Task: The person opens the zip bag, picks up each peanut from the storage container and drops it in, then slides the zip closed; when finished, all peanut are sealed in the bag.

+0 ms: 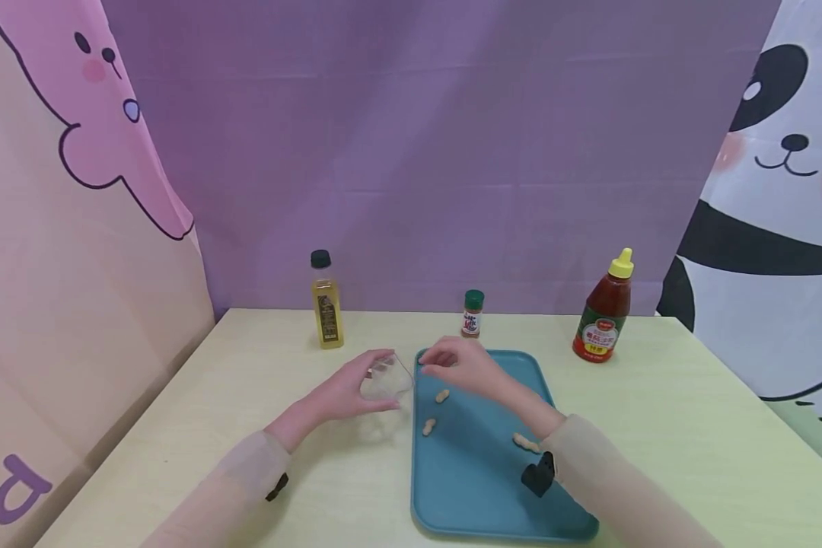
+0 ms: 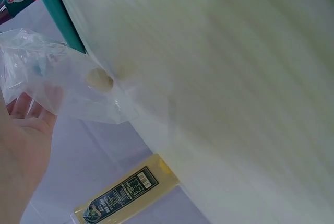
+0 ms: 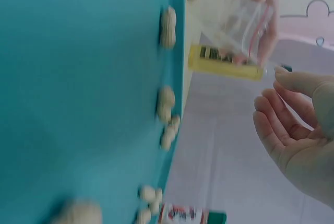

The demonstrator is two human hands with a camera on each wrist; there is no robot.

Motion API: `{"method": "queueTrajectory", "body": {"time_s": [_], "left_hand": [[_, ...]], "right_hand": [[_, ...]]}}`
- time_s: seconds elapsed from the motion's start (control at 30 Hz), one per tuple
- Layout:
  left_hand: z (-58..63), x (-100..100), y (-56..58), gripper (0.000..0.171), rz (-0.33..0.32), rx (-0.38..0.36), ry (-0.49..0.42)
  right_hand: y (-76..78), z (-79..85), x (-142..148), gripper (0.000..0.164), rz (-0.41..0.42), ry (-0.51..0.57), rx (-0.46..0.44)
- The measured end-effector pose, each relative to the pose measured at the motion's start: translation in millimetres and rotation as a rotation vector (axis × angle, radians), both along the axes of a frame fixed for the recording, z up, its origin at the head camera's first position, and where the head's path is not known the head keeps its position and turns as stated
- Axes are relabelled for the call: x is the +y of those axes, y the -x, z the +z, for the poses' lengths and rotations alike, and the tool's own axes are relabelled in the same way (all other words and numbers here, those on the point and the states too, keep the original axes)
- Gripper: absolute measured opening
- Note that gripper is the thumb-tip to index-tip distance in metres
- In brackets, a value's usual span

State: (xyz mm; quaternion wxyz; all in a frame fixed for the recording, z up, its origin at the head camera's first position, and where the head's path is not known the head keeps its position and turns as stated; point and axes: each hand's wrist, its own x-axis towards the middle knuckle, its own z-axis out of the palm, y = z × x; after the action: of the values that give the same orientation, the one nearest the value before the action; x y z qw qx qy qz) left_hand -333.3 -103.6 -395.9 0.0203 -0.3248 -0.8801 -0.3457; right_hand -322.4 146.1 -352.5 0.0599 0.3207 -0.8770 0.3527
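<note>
My left hand [image 1: 356, 384] holds a clear plastic bag [image 1: 389, 379] between spread thumb and fingers, just left of the tray and above the table. A red line runs along the bag's mouth [image 3: 259, 28] in the right wrist view. One peanut [image 2: 99, 79] shows through the bag's low end. Beside the bag, over the tray's far left corner, is my right hand [image 1: 462, 364], its fingers loosely bent; I see nothing between them. Several peanuts lie on the blue tray [image 1: 479, 487], among them one peanut [image 1: 428, 426] near its left edge and another peanut [image 1: 524, 442] by the right wrist.
Behind the left hand stands a yellow oil bottle [image 1: 326, 312] with a black cap. A small green-capped jar [image 1: 473, 313] is just beyond the tray. Farther right is a red sauce bottle [image 1: 601, 320] with a yellow nozzle. Printed cloth hangs around the table [image 1: 657, 426].
</note>
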Motion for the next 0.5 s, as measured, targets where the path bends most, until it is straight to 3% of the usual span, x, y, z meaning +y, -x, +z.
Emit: {"method": "queueTrajectory", "body": {"time_s": [0.27, 0.5], "left_hand": [[0.1, 0, 0.6, 0.085, 0.027, -0.025, -0.021], [-1.1, 1, 0.2, 0.083, 0.034, -0.040, -0.024]], "right_hand": [[1.0, 11.6, 45, 0.020, -0.090, -0.043, 0.025], [4.0, -2.2, 86, 0.022, -0.161, -0.090, -0.003]]}}
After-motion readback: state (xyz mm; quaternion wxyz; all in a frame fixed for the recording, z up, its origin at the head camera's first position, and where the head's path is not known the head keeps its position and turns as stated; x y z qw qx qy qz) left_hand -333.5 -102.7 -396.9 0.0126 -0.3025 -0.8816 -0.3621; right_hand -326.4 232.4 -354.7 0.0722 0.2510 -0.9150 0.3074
